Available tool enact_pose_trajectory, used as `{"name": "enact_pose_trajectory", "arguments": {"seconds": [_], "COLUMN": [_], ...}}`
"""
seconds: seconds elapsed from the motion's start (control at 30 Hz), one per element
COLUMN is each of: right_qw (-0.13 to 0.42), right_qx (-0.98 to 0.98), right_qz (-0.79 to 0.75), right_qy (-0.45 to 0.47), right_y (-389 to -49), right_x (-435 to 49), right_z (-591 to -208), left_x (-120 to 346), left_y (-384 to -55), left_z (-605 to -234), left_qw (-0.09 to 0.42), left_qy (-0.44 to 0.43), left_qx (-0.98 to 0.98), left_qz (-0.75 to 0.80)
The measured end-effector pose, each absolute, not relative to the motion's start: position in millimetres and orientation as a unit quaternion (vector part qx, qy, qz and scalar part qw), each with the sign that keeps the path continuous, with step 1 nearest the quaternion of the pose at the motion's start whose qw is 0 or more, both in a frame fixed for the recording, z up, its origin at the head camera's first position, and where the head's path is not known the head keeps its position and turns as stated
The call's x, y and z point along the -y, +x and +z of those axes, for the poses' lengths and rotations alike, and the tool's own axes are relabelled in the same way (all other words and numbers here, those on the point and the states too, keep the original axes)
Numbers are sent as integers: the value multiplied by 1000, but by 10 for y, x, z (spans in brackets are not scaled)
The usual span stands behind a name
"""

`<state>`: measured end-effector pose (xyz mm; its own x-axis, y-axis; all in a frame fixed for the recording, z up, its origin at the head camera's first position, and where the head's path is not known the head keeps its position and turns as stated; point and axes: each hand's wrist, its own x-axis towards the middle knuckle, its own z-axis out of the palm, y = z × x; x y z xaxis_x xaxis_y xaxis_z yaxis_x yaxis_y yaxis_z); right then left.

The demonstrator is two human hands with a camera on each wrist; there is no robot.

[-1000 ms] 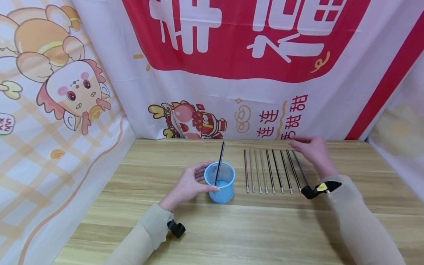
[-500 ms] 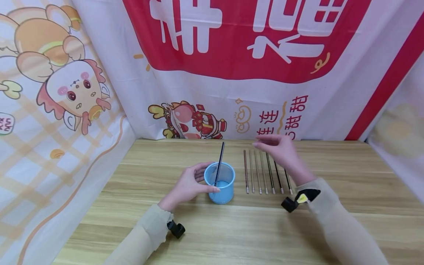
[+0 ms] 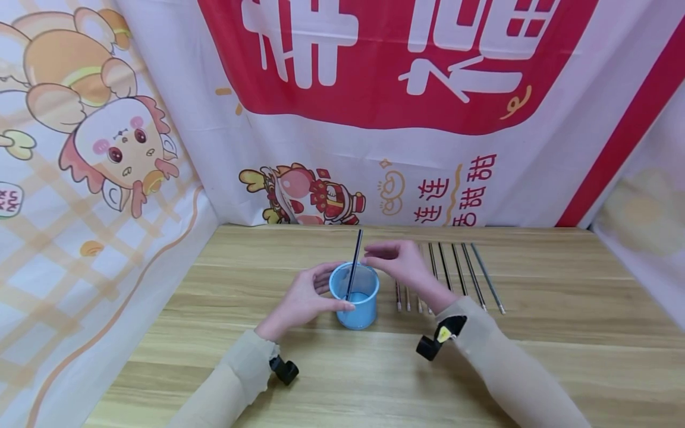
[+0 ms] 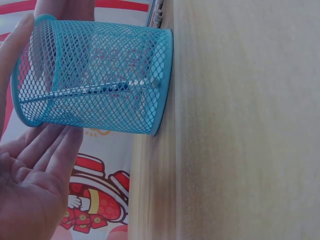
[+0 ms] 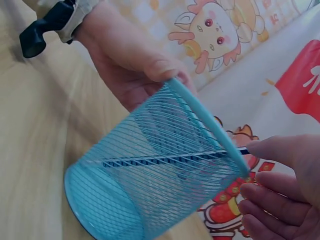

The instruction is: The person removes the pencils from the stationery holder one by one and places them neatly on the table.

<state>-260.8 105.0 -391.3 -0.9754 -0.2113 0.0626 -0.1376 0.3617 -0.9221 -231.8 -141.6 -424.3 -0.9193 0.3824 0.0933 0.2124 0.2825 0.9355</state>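
A light-blue mesh pencil cup (image 3: 358, 316) stands upright on the table. My left hand (image 3: 306, 297) grips it from the left, thumb on the near side of the rim and fingers behind. Inside leans one dark pencil (image 3: 354, 268), its upper end sticking out above the rim; its lower part shows through the mesh (image 4: 107, 89). My right hand (image 3: 402, 263) hovers at the cup's right rim, its fingertips close to this pencil and its fingers loosely bent. In the right wrist view the thumb (image 5: 272, 150) overlaps the pencil's upper end.
Right of the cup, several pencils lie side by side, partly hidden under my right hand and forearm. A blue pencil (image 3: 487, 277) ends the row on the right. Printed cloth (image 3: 374, 172) hangs behind the wooden table (image 3: 342, 380) and at its sides.
My right hand has swept left from the right end of the pencil row to the cup's rim, uncovering the blue pencil. The left hand and cup have stayed put.
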Motion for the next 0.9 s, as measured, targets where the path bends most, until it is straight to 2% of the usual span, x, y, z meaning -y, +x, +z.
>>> {"name": "enact_pose_trajectory", "arguments": {"seconds": [0.37, 0.9], "right_qw": [29, 11], "right_qx": [-814, -800], "right_qz": [-571, -596], "right_qy": [-105, -69], "right_y": [-2627, -2605], "right_x": [-858, -788], "right_z": [-4036, -4020], "left_x": [1436, 1433], "left_y": [-2327, -2318], "left_z": [-4254, -4252], "left_qw": [78, 79], "left_qy": [190, 187], "left_qx": [-796, -795], "left_qz": [569, 571]}}
